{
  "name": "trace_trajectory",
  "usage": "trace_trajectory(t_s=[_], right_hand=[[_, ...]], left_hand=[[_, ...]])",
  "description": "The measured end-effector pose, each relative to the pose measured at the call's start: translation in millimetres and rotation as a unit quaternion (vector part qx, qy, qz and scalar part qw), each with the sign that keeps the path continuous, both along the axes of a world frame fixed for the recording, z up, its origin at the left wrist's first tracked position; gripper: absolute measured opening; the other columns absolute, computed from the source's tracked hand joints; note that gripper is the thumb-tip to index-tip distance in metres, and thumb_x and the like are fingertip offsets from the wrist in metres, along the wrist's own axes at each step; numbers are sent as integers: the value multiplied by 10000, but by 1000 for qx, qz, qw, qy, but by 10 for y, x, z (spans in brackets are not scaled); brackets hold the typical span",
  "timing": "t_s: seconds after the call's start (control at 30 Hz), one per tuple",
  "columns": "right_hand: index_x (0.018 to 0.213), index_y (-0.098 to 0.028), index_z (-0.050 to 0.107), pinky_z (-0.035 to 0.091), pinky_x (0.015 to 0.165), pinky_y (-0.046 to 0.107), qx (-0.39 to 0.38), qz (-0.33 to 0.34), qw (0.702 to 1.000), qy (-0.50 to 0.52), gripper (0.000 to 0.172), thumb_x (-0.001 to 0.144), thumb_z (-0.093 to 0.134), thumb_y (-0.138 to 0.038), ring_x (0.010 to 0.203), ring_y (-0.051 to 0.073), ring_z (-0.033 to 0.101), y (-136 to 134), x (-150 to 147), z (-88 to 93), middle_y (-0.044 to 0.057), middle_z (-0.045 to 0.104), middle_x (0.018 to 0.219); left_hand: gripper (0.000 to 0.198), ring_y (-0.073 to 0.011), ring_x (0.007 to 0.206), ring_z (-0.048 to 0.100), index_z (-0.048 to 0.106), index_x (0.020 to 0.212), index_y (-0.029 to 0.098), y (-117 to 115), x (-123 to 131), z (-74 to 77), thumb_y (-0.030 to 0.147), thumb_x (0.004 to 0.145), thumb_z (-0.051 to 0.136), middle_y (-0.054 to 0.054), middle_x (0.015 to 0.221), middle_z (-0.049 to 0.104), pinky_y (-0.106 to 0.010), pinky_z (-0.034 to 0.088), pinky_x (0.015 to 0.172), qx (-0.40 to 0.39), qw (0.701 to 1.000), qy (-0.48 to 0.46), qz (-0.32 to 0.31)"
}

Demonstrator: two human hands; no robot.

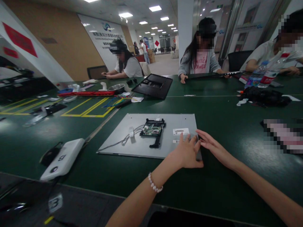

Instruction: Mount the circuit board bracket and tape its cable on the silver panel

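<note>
A flat grey display panel (132, 148) lies back side up on the green table in front of me. On its back sit a green circuit board (151, 130) in a black plastic bracket (155, 142) and a bundle of thin cables (125, 137) held by tape. My left hand (189, 152), with a beaded bracelet (155, 184) at the wrist, rests with spread fingers over the panel's right edge, beside a white label (180, 131). Stretched out along that same edge, my right hand (214, 146) has its fingertips at the panel and close to my left fingers.
A white power bank (63, 160) lies at the left near the table's front edge. Beyond the panel stands a black monitor cover (153, 85). Bottles (270, 74) and a black bag (265, 96) are at the right. Co-workers (201, 50) sit across the table.
</note>
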State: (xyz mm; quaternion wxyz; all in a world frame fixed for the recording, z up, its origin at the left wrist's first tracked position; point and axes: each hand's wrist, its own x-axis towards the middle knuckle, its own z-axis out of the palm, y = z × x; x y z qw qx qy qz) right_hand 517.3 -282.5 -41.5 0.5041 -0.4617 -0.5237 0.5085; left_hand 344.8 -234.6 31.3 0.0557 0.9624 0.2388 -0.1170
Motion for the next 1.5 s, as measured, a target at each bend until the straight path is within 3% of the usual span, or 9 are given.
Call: trace_trajectory(t_s=[0.3, 0.57, 0.7, 0.77, 0.83, 0.97, 1.13, 1.3, 1.5], right_hand=[[1421, -364, 378, 254, 1166, 467, 59, 5, 986, -157, 546, 905, 546, -424, 1428, 226, 278, -33, -35, 15, 13, 281, 1560], [1472, -314, 317, 304, 1126, 533, 125, 30, 898, -422, 618, 897, 535, -372, 1452, 293, 197, -129, -302, 186, 49, 165, 1603], [1401, -250, 417, 324, 1113, 546, 185, 48, 868, -459, 538, 884, 539, -341, 1426, 315, 262, -21, -564, 300, 102, 294, 1547], [1288, -199, 523, 313, 1119, 540, 205, 66, 846, -487, 439, 876, 546, -348, 1404, 332, 302, 56, -715, 336, 138, 411, 1466], [1242, -164, 556, 295, 1129, 527, 215, 85, 827, -513, 410, 880, 537, -355, 1394, 341, 315, 124, -848, 341, 159, 447, 1435], [1355, -173, 490, 246, 1138, 547, 212, 117, 817, -523, 471, 932, 457, -375, 1419, 337, 273, 185, -987, 274, 152, 391, 1499], [1408, -189, 452, 211, 1148, 540, 205, 123, 820, -520, 499, 957, 408, -399, 1440, 318, 232, 172, -983, 232, 136, 345, 1539], [1418, -188, 446, 207, 1152, 536, 198, 126, 820, -523, 512, 963, 389, -415, 1441, 321, 228, 172, -972, 268, 136, 325, 1549], [1422, -207, 440, 202, 1154, 543, 193, 129, 825, -515, 512, 966, 378, -430, 1448, 316, 207, 188, -964, 252, 113, 314, 1557]], left_hand=[[838, -382, 1397, 248, 313, 1442, 158, 266, -219, 166, 532, 743, 584, -185, 1538, 271, -654, 157, 1096, -59, 996, 49, 37], [866, -341, 1347, 349, 341, 1409, 201, 594, -498, 209, 439, 657, 700, -155, 1490, 359, -596, 208, 1105, -90, 992, 54, 69], [858, -272, 1278, 454, 381, 1405, 232, 828, -824, 280, 400, 636, 722, -95, 1438, 459, -418, 339, 1085, -151, 985, -5, 87], [673, -217, 1203, 525, 447, 1364, 251, 947, -1029, 322, 397, 735, 639, -63, 1337, 563, -333, 393, 1034, -140, 975, -68, 155], [526, -209, 1133, 568, 506, 1312, 235, 1054, -1223, 334, 382, 810, 559, -74, 1217, 635, -314, 430, 975, -40, 946, -135, 290], [519, -257, 1124, 567, 528, 1274, 181, 1228, -1500, 193, 368, 793, 585, -128, 1184, 637, -340, 436, 942, 88, 877, -140, 451], [586, -315, 1273, 450, 511, 1280, 160, 1424, -1643, -113, 425, 765, 600, -169, 1389, 495, -393, 365, 1021, 81, 888, -52, 451], [443, -286, 1257, 470, 542, 1230, 134, 1607, -1651, -238, 347, 842, 515, -171, 1317, 561, -382, 312, 1069, 89, 903, -38, 419], [408, -265, 1269, 435, 513, 1253, 90, 1677, -1551, -339, 269, 897, 423, -178, 1324, 536, -354, 317, 1069, 199, 845, -126, 480]])
